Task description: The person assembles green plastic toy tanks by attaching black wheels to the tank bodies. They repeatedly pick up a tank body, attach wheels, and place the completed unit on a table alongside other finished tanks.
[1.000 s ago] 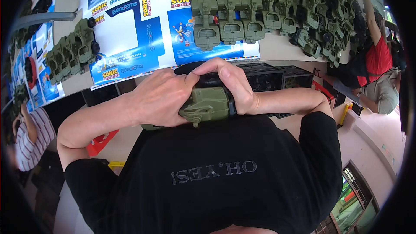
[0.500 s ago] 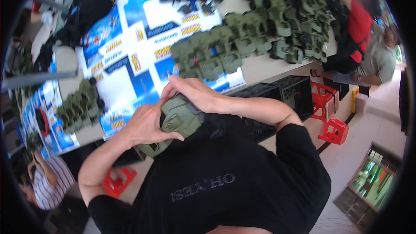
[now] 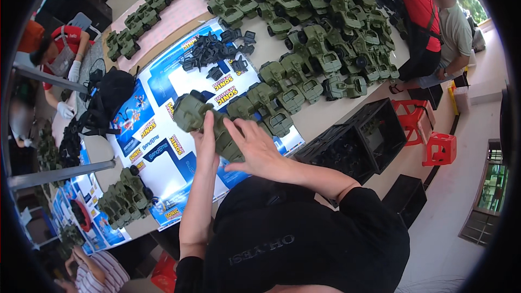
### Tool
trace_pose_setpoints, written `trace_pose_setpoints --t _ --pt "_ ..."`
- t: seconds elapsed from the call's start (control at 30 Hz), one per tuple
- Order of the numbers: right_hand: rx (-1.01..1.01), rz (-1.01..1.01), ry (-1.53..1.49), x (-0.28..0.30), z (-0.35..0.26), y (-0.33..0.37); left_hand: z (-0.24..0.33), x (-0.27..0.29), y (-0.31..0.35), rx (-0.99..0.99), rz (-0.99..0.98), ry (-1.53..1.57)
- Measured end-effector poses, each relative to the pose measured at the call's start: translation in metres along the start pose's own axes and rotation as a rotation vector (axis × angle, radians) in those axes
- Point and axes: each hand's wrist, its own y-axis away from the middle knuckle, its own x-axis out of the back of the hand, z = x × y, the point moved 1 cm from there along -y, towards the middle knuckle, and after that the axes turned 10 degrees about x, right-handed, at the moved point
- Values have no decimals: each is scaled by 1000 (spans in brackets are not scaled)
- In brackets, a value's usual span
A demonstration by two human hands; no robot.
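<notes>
Green toy vehicle (image 3: pixel 189 114), and it's hanging over the worktop's (image 3: pixel 324 123) near edge, above the printed sheet (image 3: pixel 172 176)! The left hand (image 3: pixel 204 146) is bracing one side, the right hand (image 3: pixel 254 149) is gripping the other, fingers spreading. Good handling is probably asking for even pressure, keeping it clear of the neighbouring vehicles (image 3: pixel 278 119).

Your left forearm (image 3: pixel 194 217) stands nearly upright, the left hand (image 3: pixel 206 142) gripping with its thumb pointing up. Your right forearm (image 3: pixel 317 178) slants in from a bent elbow, the right hand (image 3: pixel 258 151) bare, fingers spread, thumb apart below them.
</notes>
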Motion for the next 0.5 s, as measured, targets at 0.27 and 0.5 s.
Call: trace_pose_setpoints --t 0.27,0.5 --pt "-64 209 70 25 78 -32 20 -70 -38 -99 -255 -69" --pt "-129 363 236 54 268 -151 -4 -38 -49 10 -105 -510"
